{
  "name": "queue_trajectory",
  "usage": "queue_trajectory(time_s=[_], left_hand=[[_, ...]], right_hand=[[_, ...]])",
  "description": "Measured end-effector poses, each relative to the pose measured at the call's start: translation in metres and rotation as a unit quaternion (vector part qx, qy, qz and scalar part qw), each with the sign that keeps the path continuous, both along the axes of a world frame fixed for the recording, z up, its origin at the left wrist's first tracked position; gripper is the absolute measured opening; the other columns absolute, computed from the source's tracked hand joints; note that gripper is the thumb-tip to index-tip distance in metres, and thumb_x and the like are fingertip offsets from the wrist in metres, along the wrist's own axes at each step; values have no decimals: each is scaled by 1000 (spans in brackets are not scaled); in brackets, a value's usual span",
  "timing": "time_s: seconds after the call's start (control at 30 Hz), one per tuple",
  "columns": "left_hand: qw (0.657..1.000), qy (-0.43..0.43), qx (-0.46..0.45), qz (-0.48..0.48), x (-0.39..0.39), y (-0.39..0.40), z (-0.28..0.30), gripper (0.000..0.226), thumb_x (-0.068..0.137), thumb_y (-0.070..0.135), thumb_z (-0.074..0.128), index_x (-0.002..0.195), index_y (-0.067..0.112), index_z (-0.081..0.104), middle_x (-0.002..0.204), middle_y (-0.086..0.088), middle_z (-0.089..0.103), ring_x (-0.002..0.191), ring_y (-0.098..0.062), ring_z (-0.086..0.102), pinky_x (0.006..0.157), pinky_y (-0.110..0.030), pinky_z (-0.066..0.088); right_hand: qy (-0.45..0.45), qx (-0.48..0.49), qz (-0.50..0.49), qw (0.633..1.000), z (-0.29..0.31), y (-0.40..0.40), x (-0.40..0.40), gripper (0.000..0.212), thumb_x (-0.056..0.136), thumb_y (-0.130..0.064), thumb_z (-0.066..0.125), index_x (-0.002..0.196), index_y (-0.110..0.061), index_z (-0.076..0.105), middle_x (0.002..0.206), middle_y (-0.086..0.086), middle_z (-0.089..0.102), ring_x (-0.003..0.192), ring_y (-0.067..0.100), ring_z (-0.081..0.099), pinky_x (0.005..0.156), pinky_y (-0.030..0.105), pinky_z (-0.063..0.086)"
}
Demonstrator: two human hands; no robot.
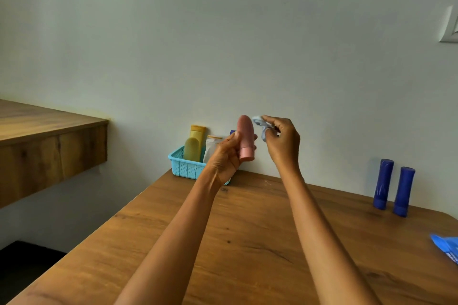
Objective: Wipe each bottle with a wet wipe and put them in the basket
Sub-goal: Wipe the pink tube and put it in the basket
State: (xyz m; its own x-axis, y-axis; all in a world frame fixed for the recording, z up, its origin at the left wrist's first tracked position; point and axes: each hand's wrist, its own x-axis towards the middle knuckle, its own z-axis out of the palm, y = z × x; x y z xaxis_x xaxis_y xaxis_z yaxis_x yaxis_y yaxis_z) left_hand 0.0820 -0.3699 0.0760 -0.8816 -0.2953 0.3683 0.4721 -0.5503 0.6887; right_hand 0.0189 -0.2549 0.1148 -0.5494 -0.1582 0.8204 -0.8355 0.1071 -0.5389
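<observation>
Over on the far left a wooden shelf point(49, 131) juts from the wall, out of play. Moving in, the turquoise basket point(184, 167) sits at the table's point(247, 242) back corner against the wall, already holding a tall yellow bottle point(197, 135), a shorter olive bottle point(191, 149) and a white bottle point(212, 147), parked upright, presumably the ones dealt with. Right in front of it, the left hand point(224, 158) grips the pink bottle point(245, 140), fingers and thumb curled round its lower body, cap end down, lifted well clear of the table so every side can be reached. Just beside its rounded top, the right hand point(282, 142) pinches a crumpled wet wipe point(260, 124) between thumb and fingertips, the wipe close to the bottle; whether it actually touches, I can't tell. This looks like mid-wipe, or a regrip of the wipe. Further right, two dark blue bottles point(394, 187) stand upright near the wall, well apart from the basket, apparently waiting their turn. And at the far right edge, a blue wipes packet point(446, 247) lies on the table, handy for the right hand.
</observation>
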Motion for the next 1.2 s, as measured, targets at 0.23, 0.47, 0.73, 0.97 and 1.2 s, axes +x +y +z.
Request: queue_trajectory(time_s=[0.23, 0.47, 0.73, 0.97, 1.2], left_hand=[[997, -35, -68, -20, -12, 4, -9, 39, 80, 26, 59, 115, 10, 56, 107, -15, 68, 88, -23, 68, 76, -32, 56], [998, -30, -17, 44, -10, -11, -8, 21, 97, 16, 43, 103, 10, 62, 81, -6, 70, 67, -13, 68, 59, -25, 56], [996, -81, -18, 34, -3, -14, -10, 32, 96, 19, 48, 122, 1, 52, 90, -12, 69, 73, -19, 68, 62, -27, 57], [992, -98, -70, -47, -5, 0, -8, 16, 93, 15, 49, 104, 7, 57, 83, -10, 74, 76, -19, 71, 67, -30, 58], [992, -108, -58, 26, -15, -1, -6, 26, 94, 16, 52, 116, 4, 52, 98, -17, 64, 84, -26, 65, 74, -35, 56]], right_hand=[[6, 33, 36, 999, -9, 9, -11, 32, 93, -3, 50, 123, -6, 59, 124, 10, 58, 108, 15, 55, 76, -3, 39], [51, 93, 38, 994, -24, -12, 8, 22, 85, 0, 60, 103, -6, 71, 97, 10, 69, 83, 15, 62, 65, 6, 42], [-27, 21, 5, 999, -30, -14, 6, 19, 85, -2, 53, 82, -6, 72, 85, 7, 70, 66, 2, 57, 55, 1, 37], [-48, 42, 17, 998, -27, -1, -9, 39, 92, 5, 46, 126, -10, 57, 122, 10, 58, 110, 20, 56, 91, 30, 50], [13, 63, -16, 998, -31, -5, -5, 29, 86, 3, 55, 110, -8, 69, 94, 11, 64, 82, 17, 59, 68, 19, 44]])
